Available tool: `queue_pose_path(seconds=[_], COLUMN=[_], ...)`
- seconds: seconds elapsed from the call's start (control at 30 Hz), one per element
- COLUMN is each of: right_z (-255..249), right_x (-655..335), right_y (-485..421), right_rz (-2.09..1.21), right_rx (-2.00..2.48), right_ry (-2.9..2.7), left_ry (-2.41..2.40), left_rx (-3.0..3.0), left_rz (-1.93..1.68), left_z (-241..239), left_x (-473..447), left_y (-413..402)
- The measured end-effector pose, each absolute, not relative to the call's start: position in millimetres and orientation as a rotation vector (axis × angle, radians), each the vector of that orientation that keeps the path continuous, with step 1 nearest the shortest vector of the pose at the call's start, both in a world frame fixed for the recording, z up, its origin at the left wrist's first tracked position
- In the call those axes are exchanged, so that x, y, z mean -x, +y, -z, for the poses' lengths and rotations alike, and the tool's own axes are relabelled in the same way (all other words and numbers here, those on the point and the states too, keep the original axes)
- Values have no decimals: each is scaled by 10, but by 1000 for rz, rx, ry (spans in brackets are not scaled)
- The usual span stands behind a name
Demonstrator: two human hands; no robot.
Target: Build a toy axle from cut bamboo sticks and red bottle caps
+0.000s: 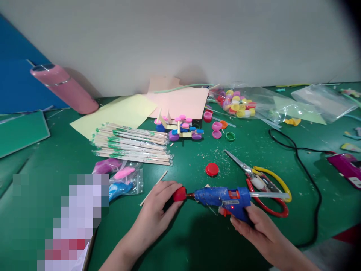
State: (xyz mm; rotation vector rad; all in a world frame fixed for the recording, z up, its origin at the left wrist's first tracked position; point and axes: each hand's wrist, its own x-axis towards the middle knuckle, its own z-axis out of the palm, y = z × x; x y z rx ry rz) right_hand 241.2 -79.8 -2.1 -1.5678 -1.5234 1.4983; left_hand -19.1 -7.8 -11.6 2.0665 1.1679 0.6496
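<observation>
Between the thumb and fingers of my left hand [162, 205] is a red bottle cap [179, 194]. My right hand [261, 227] grips a blue hot glue gun [218, 196] by its handle, and a small red light glows on its side. The gun's nozzle tip is at the cap, with a clear glue stick [269, 195] jutting from its back. Another red cap [212, 169] lies on the table just beyond the gun. A thin wooden stick [160, 177] lies partly behind my left hand. Scissors [262, 180] with red and yellow handles rest beyond my right hand.
Wrapped wooden sticks [131, 145] and small bags of clay [124, 177] lie left. Small craft models [180, 128] stand at the middle back near loose caps [217, 130]. A bag of coloured caps [237, 103], black cord [314, 195] and pink bottle [66, 88] are around.
</observation>
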Motion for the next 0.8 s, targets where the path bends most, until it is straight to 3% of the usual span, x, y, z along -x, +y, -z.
queue_pose_path(seconds=[0.8], right_z=[14], right_x=[-2272], right_y=[-797], right_rz=[-1344], right_rx=[1627], right_ry=[-1426], left_ry=[1175], left_rx=[-2073], left_rz=[-629], left_z=[107], left_x=[193], left_y=[-88])
